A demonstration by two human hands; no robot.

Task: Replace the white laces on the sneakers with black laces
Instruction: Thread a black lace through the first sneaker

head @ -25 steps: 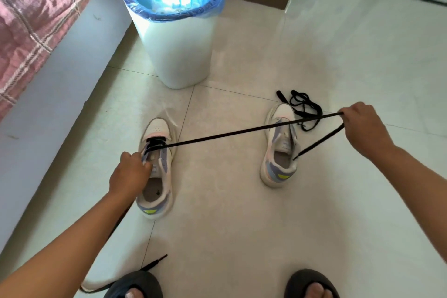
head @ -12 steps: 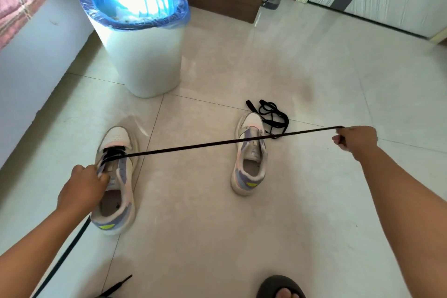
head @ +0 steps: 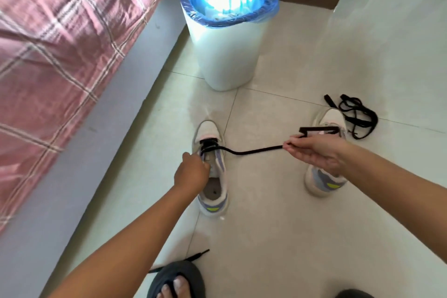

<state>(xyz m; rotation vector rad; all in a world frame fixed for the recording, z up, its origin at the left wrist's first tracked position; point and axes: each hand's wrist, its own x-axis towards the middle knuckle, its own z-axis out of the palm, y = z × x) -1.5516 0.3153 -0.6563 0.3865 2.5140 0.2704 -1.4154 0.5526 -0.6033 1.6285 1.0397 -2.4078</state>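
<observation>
The bed (head: 60,60) with its pink plaid cover runs along the left, its grey base (head: 101,152) meeting the floor just left of the near sneaker (head: 212,176), so there is little room to swing an elbow that way. Behind the shoe stands the white bin (head: 227,41) with a blue liner, near the toe but apart from it.

The left hand (head: 192,173) is clenched on the sneaker's eyelet area, knuckles up; whether it pinches the lace or only pins the upper I cannot tell. The black lace (head: 254,151) already crosses the toe-end eyelets and runs right, slightly slack, to the right hand (head: 316,150), which pinches it between thumb and fingertips, the tip bent back beyond the pinch.

Risks, as I judge them: a hard pull could drag this end long and leave the other end (head: 191,257), lying by the dark sandal (head: 177,280), too short; a foot on that trailing end would snag it. If the left hand eases, the shoe may skid on the smooth tile. The lace could also twist at an eyelet.

Further right, the 2nd sneaker (head: 324,176) sits partly under the right wrist, unlaced as far as shows, with a bundled black lace (head: 358,116) touching its toe. Open tile (head: 362,43) lies beyond, leaving free room for pulling rightward.
</observation>
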